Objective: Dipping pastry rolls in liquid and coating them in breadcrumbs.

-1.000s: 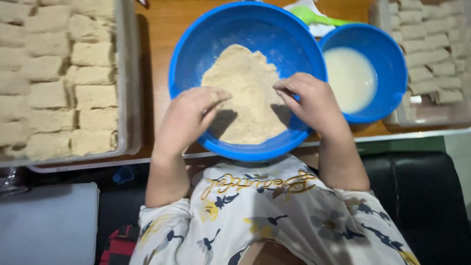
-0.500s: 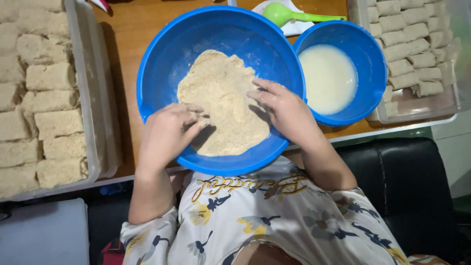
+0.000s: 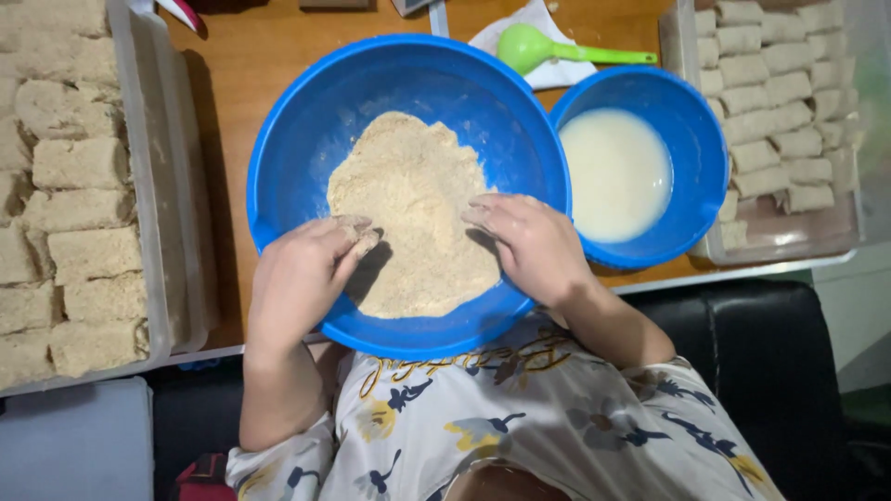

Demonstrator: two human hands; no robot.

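A heap of pale tan breadcrumbs (image 3: 413, 209) fills the middle of a large round blue plastic bowl (image 3: 306, 121) on the wooden table (image 3: 251, 46). The left hand (image 3: 302, 274) rests at the heap's near-left edge, fingers loosely curled and crumb-dusted; whether it holds anything cannot be told. The right hand (image 3: 529, 241) lies flat and open on the heap's right side, gripping nothing. Right of the large bowl, touching it, a smaller blue bowl (image 3: 696, 139) holds white liquid batter (image 3: 614, 173). Left of it stands a clear tray of crumbed pieces (image 3: 79, 213); far right, a tray of uncoated pieces (image 3: 775, 121).

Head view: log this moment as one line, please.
left hand: in crumbs | right hand: in crumbs | large blue bowl: breadcrumbs | small blue bowl: white batter
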